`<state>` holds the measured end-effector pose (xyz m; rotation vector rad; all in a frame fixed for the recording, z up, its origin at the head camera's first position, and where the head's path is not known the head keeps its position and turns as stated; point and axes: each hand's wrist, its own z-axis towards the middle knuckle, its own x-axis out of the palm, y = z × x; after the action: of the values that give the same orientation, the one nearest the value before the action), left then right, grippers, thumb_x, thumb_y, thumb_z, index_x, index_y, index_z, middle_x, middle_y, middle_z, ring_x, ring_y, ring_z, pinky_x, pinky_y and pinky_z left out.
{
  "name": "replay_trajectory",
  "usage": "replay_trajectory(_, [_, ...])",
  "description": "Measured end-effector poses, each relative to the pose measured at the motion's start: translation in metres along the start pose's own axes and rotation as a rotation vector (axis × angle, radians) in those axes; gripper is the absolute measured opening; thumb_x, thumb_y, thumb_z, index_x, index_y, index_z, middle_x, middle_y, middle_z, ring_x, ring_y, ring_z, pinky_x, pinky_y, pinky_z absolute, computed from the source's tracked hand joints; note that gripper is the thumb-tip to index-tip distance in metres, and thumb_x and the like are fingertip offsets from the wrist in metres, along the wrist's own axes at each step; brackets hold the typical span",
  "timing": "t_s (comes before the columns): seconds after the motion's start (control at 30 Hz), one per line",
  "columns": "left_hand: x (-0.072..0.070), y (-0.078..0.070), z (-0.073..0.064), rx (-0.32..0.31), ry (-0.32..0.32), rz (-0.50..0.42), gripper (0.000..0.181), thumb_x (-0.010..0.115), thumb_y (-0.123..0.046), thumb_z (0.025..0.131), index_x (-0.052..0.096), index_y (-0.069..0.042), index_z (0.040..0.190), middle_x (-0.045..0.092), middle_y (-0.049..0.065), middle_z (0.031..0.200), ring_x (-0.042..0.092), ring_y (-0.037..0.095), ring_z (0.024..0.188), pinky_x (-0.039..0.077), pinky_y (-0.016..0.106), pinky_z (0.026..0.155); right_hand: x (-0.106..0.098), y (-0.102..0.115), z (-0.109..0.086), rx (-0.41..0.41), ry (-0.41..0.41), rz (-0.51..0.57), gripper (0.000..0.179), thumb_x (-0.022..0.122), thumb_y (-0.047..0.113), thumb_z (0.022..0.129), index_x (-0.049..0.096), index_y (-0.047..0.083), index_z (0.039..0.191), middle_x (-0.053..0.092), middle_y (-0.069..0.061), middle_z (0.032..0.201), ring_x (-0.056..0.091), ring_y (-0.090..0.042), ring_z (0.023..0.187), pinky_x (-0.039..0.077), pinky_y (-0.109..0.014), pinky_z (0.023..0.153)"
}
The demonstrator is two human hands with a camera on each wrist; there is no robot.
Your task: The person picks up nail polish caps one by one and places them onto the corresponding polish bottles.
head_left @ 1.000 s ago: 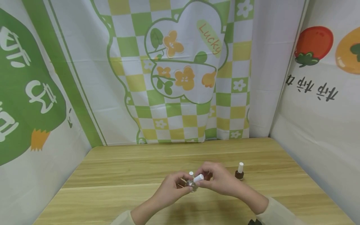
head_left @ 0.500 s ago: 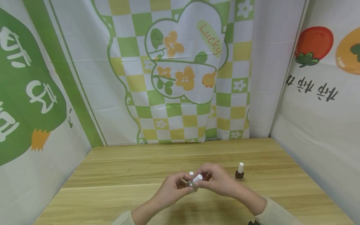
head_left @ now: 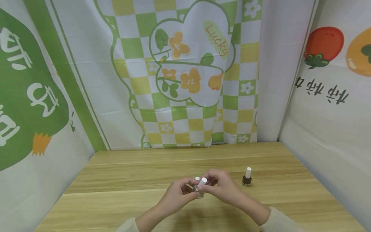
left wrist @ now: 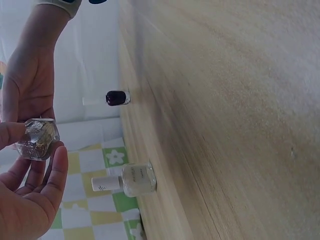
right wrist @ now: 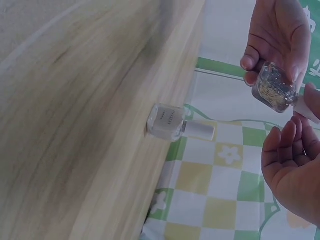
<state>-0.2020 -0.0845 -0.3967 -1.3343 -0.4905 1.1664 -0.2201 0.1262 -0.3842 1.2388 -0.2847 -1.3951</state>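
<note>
My left hand (head_left: 177,195) grips a small faceted glass nail polish bottle (right wrist: 275,90) with gold and silver glitter inside, raised above the table. Thumb and fingers of my right hand (head_left: 224,187) pinch its white cap (head_left: 202,181), which leans to the right in the head view. The cap sits at the bottle's neck. Just beyond the hands stands an upright clear nail polish bottle (left wrist: 138,180) with a white cap; in the head view the hands hide most of it.
A dark nail polish bottle (head_left: 247,180) with a white cap stands upright on the wooden table (head_left: 130,170), right of my right hand. Printed cloth (head_left: 185,122) hangs behind the table's far edge, and more cloth hangs along both sides.
The cap of the glitter bottle has swung left and stands more upright, with my right fingers shifting around it. My left hand stays nearly still; the other bottles have not moved.
</note>
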Motion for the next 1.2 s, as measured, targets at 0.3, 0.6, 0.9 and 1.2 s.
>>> replay_trajectory(0.3, [0.001, -0.001, 0.0, 0.014, -0.009, 0.006, 0.022, 0.068, -0.016, 0.092, 0.065, -0.004, 0.11, 0.067, 0.006, 0.105, 0.067, 0.016, 0.082, 0.056, 0.029, 0.074, 0.007, -0.002, -0.002, 0.037, -0.037, 0.036, 0.017, 0.077, 0.02, 0.084, 0.063, 0.011, 0.088, 0.062, 0.005, 0.081, 0.057, -0.012, 0.072, 0.053, -0.028, 0.065])
replay_trajectory(0.6, [0.001, 0.0, -0.001, 0.006, -0.019, 0.018, 0.022, 0.068, -0.017, 0.092, 0.066, -0.006, 0.11, 0.067, 0.004, 0.105, 0.066, 0.015, 0.082, 0.055, 0.028, 0.074, 0.007, -0.001, -0.001, 0.048, -0.041, 0.015, 0.02, 0.077, 0.025, 0.085, 0.062, 0.011, 0.089, 0.063, 0.004, 0.082, 0.058, -0.013, 0.074, 0.053, -0.03, 0.067])
replay_trajectory(0.9, [-0.001, 0.0, 0.0, -0.013, -0.043, -0.007, 0.025, 0.07, -0.014, 0.089, 0.065, -0.004, 0.111, 0.067, 0.006, 0.104, 0.067, 0.017, 0.085, 0.056, 0.028, 0.074, -0.006, -0.001, 0.002, -0.043, 0.027, 0.094, 0.019, 0.073, 0.017, 0.088, 0.069, 0.009, 0.104, 0.064, -0.001, 0.095, 0.058, -0.016, 0.085, 0.052, -0.032, 0.076])
replay_trajectory(1.2, [-0.001, 0.0, 0.0, -0.008, -0.03, -0.026, 0.024, 0.07, -0.013, 0.09, 0.065, -0.003, 0.111, 0.066, 0.007, 0.105, 0.066, 0.017, 0.085, 0.055, 0.028, 0.075, -0.01, -0.003, 0.003, -0.098, 0.089, 0.161, 0.016, 0.066, 0.009, 0.092, 0.069, 0.004, 0.107, 0.065, -0.006, 0.098, 0.059, -0.017, 0.087, 0.052, -0.034, 0.077])
